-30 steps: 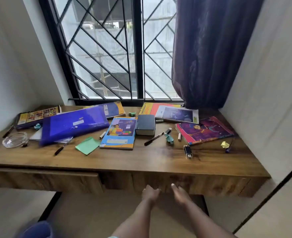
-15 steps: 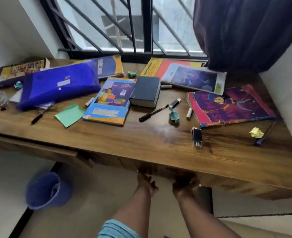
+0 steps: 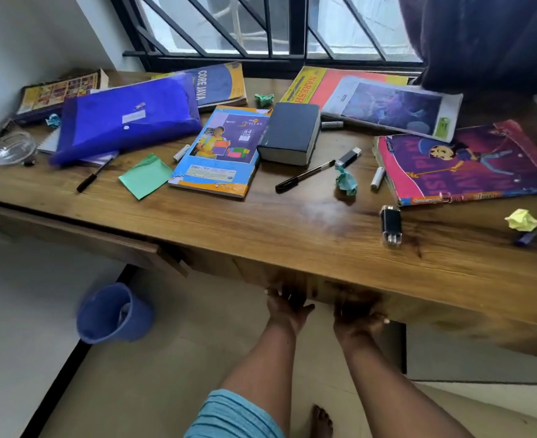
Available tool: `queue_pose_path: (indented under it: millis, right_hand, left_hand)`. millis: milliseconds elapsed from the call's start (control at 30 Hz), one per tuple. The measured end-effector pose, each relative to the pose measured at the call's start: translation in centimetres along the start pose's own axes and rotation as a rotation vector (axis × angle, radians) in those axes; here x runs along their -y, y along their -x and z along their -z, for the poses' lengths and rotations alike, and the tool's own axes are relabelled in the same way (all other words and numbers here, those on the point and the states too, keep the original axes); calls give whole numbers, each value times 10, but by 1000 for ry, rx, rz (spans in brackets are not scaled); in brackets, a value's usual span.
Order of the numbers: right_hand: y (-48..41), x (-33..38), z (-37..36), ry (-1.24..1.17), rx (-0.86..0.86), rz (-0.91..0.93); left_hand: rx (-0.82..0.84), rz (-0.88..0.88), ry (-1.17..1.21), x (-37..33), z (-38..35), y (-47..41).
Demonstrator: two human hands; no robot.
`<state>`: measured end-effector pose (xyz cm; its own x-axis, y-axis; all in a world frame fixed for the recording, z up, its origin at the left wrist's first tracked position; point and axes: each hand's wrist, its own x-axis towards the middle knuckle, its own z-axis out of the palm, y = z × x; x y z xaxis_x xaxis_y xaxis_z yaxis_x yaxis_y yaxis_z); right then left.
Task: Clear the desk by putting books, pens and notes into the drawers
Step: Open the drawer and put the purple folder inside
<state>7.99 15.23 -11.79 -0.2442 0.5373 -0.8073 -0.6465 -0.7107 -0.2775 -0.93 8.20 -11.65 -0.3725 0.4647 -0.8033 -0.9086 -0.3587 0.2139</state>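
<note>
Where the desk [image 3: 292, 235] overhangs, left hand [image 3: 287, 306] and right hand [image 3: 357, 316] at the drawer front [image 3: 251, 272], both shadowed, blurred, grip impossible to tell

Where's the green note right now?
Head view, left half of the desk: the green note lies flat between a black pen on its left and the blue-and-orange notebook on its right.

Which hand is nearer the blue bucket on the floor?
Left. The left hand is under the desk edge, right of the blue bucket; the right hand sits farther right beside it.
</note>
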Motion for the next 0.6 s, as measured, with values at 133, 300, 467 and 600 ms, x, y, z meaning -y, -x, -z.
queue_pose_path:
  millis: [133, 300, 467, 600]
  right_hand:
    - [20, -1, 11, 2, 16, 51]
    - [48, -18, 52, 31, -54, 97]
    - [91, -30, 88, 95, -176, 74]
    - [149, -41, 87, 211, -522, 244]
  left_hand:
    - [52, 19, -50, -1, 19, 10]
    - [-64, -3, -91, 11, 56, 43]
    - [-264, -193, 6, 11, 77, 94]
    - [-551, -546, 50, -6, 70, 159]
